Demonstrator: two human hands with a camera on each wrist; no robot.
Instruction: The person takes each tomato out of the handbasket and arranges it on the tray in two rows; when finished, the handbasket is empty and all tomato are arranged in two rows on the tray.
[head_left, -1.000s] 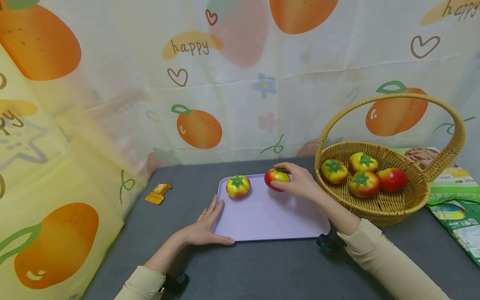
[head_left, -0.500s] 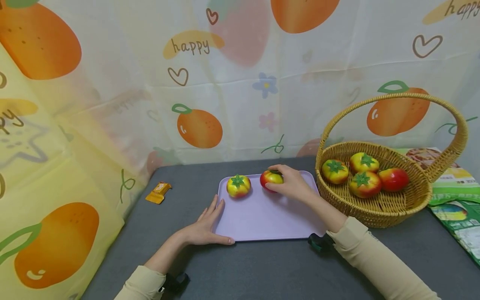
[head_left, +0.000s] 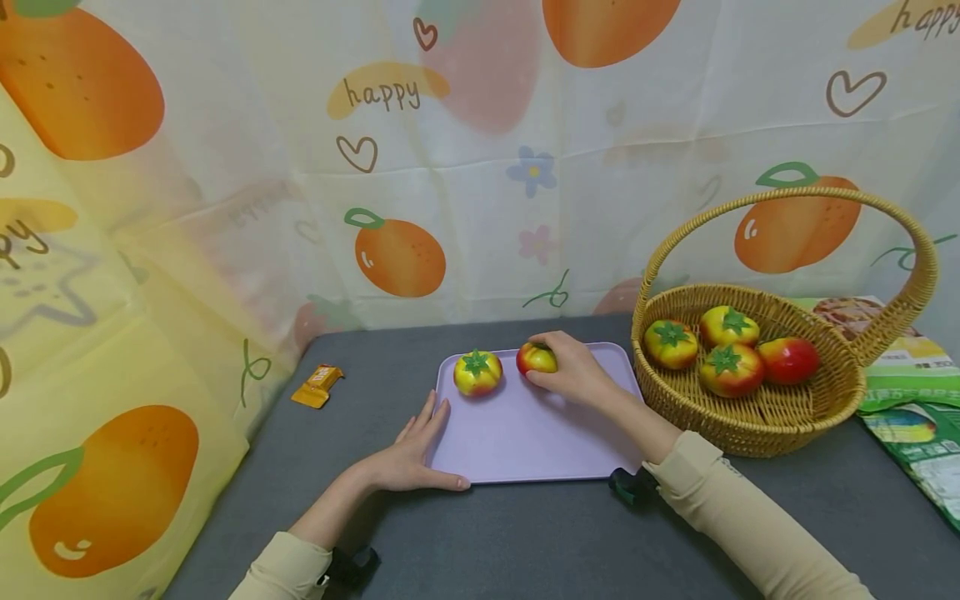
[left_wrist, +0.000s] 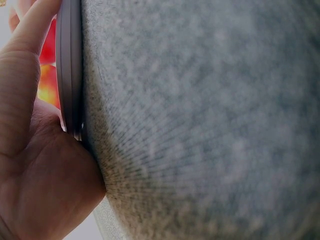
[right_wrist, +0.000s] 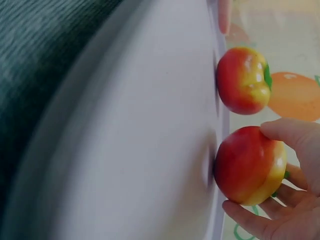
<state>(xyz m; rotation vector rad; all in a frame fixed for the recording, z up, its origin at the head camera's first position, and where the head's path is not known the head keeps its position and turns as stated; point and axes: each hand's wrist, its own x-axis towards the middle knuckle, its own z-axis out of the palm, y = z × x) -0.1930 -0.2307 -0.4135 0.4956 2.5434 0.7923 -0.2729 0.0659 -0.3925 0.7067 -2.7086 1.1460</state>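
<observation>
Grey felt-covered table (head_left: pixel 525 542), fruit-print curtain (head_left: pixel 480 167) behind. Right hand (head_left: pixel 573 371) grips red-yellow toy tomato (head_left: pixel 536 359) on flat lilac plastic tray (head_left: pixel 525 433); left hand (head_left: pixel 408 458), fingers straight, rests at the tray's edge.

Right hand (head_left: pixel 573 371) hides most of held tomato (head_left: pixel 536 358); printed packets (head_left: pixel 911 400) cut off.

The left hand (left_wrist: pixel 30 165) lay against the thin, rounded edge of the flat lilac plastic tray (left_wrist: pixel 70 70), its thumb stretched along the rim and its palm pressed to the corner. A coarse grey fabric tabletop (left_wrist: pixel 210 120) filled most of the view. Behind the tray, a blurred red-and-yellow shape (left_wrist: pixel 47 75) showed.
</observation>
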